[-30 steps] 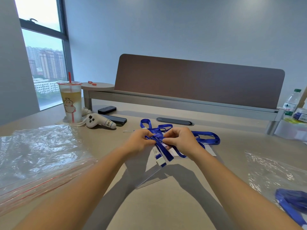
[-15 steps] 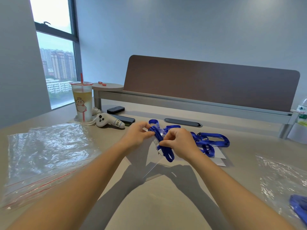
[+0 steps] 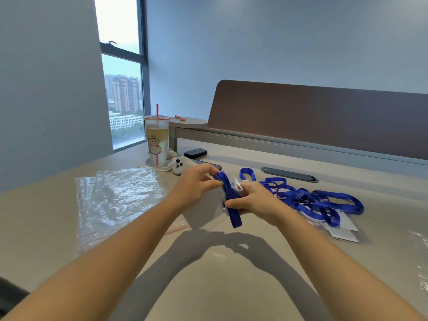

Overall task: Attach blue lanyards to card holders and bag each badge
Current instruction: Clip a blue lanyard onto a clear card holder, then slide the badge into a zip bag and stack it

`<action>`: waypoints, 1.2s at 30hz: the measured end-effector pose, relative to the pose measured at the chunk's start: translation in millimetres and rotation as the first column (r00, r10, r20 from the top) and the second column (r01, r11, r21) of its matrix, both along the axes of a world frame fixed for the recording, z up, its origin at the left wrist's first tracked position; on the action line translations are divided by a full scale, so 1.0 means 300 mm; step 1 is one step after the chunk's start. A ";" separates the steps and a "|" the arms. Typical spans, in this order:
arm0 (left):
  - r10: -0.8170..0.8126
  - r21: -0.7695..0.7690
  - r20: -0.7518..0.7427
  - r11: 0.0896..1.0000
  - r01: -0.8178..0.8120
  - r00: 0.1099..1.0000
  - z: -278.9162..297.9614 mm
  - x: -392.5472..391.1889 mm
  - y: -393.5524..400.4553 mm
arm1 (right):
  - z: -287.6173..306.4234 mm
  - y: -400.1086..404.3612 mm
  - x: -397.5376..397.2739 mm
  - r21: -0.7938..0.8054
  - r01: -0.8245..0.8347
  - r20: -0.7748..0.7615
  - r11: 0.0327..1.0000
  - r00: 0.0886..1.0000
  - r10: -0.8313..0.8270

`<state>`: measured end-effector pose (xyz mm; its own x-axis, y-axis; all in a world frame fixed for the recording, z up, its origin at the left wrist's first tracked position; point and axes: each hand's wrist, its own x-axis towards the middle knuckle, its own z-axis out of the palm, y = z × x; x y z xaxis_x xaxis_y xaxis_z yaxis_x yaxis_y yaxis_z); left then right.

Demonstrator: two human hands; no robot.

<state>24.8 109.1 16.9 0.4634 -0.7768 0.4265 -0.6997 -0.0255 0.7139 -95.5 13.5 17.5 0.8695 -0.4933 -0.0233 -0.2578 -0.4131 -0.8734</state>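
Note:
Above the middle of the desk both hands hold one folded blue lanyard (image 3: 230,195). My left hand (image 3: 194,184) pinches its upper end. My right hand (image 3: 253,201) grips its lower part together with a clear card holder (image 3: 238,186), whose white clip shows above the fingers. The lanyard's tail hangs below my right hand. A pile of loose blue lanyards (image 3: 310,200) lies on the desk to the right, on top of white card inserts (image 3: 345,232). A stack of clear zip bags (image 3: 118,200) with red seal lines lies to the left.
At the back left stand a drink cup (image 3: 157,141) with a red straw, a white controller (image 3: 179,166), a black phone (image 3: 208,164) and a small black box (image 3: 195,152). A brown divider panel (image 3: 324,117) runs along the desk's far edge. More clear plastic (image 3: 420,262) shows at the right edge.
The view has swung to the left and the hands have risen off the desk. The lanyard is now bunched tighter between both hands, with the holder drawn up against my right hand.

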 end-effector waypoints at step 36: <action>0.385 0.402 0.105 0.827 -0.393 0.917 -0.194 0.316 0.542 | -0.096 0.272 0.265 0.037 0.113 0.466 0.993 0.877 -0.117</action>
